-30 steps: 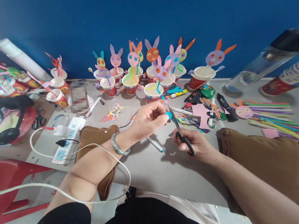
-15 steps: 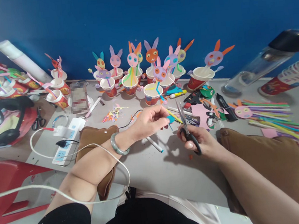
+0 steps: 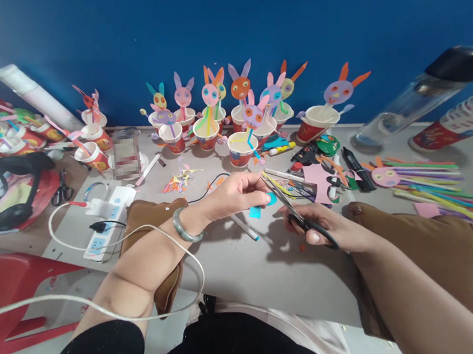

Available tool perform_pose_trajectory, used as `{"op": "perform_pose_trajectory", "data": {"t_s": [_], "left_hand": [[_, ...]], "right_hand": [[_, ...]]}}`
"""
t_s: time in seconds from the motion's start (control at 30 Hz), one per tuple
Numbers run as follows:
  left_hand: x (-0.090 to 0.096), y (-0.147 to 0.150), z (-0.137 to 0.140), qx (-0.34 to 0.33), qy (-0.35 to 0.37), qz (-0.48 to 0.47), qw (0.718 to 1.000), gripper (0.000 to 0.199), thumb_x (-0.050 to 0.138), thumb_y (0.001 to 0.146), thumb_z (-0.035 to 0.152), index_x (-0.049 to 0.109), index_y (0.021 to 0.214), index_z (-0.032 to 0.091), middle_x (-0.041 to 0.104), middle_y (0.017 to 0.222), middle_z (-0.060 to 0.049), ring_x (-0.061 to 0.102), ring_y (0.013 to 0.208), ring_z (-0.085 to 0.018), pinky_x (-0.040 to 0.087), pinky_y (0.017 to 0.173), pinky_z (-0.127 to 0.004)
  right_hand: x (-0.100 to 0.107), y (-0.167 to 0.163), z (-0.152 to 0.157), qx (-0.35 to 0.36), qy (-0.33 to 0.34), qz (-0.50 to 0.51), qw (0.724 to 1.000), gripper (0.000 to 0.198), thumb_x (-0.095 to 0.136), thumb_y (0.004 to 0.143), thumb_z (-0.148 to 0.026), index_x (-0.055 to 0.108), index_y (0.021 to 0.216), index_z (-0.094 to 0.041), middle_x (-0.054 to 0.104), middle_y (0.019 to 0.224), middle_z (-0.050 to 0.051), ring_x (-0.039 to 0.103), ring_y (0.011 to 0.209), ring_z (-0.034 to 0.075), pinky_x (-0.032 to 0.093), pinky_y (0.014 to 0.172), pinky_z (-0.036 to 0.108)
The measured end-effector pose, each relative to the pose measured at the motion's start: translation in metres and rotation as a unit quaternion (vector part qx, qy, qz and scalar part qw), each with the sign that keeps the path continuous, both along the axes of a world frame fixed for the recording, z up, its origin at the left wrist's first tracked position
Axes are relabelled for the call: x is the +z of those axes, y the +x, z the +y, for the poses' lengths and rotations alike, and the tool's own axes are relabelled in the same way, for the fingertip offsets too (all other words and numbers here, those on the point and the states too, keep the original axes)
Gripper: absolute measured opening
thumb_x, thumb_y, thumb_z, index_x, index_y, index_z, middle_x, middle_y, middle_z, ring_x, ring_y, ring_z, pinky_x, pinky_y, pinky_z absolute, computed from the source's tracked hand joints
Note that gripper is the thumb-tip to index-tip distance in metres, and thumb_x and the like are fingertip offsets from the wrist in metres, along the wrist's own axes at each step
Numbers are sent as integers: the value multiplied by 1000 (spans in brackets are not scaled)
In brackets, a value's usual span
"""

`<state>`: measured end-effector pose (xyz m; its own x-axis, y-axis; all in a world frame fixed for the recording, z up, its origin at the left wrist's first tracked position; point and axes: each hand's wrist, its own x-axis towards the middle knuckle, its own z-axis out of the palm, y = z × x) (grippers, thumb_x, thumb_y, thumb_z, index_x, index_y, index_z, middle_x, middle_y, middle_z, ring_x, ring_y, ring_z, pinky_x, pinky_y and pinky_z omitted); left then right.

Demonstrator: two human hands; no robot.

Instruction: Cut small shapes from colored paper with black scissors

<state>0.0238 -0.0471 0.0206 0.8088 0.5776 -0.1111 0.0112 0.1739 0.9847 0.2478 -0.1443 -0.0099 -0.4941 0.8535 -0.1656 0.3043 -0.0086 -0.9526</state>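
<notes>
Between the thumb and fingers of my left hand (image 3: 242,193) is a small piece of blue paper (image 3: 256,212), part of it covered by the fingertips. My right hand (image 3: 320,224) grips a pair of black-handled scissors (image 3: 297,213), whose blades point up and left beside the paper's right edge. Whether the blades touch the paper I cannot tell. Under my left hand a marker with a blue tip (image 3: 245,227) lies on the grey table. Just beyond the hands stands a paper cup (image 3: 242,152) with a pink-eared rabbit figure in it.
Several cups with paper rabbits, one a red cup (image 3: 317,123), line the blue wall. Pink paper (image 3: 316,180), a black marker (image 3: 357,170) and coloured strips (image 3: 435,178) lie right. Brown cushions (image 3: 422,259) flank my arms. A white cable (image 3: 202,271) loops over my left forearm.
The blue paper has turned in my left hand, so more of it shows below the fingers. The scissors have tilted left, their blades now nearer the paper.
</notes>
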Motion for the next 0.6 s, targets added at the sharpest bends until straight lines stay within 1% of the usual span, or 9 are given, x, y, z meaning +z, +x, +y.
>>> {"op": "perform_pose_trajectory", "data": {"t_s": [0.17, 0.3, 0.43, 0.6], "left_hand": [[2, -2, 2, -28, -4, 21, 999, 14, 69, 70, 24, 61, 72, 13, 61, 63, 1, 51, 56, -5, 42, 55, -20], [1, -3, 2, -32, 2, 37, 999, 15, 70, 70, 25, 62, 72, 13, 62, 63, 0, 53, 57, -5, 41, 54, -19], [1, -2, 3, -25, -5, 50, 998, 14, 68, 69, 24, 62, 72, 13, 62, 61, 1, 51, 54, -5, 39, 51, -18], [-2, -4, 3, -34, -3, 49, 998, 14, 68, 70, 26, 61, 71, 13, 61, 60, 1, 49, 51, -5, 36, 47, -18]], "right_hand": [[2, 6, 2, 42, -27, 7, 999, 66, 59, 72, -84, 48, 69, -19, 46, 69, -1, 38, 62, 13, 28, 55, 28], [6, 7, 3, 53, -4, -9, 999, 65, 57, 74, -83, 49, 68, -19, 46, 69, -1, 39, 63, 13, 29, 57, 28], [9, 6, 4, 55, 21, -36, 998, 67, 56, 75, -84, 51, 67, -18, 47, 70, 0, 41, 66, 14, 31, 60, 28], [8, 6, 3, 56, 20, -46, 997, 68, 55, 74, -85, 53, 66, -18, 50, 72, 1, 44, 70, 16, 36, 65, 29]]}}
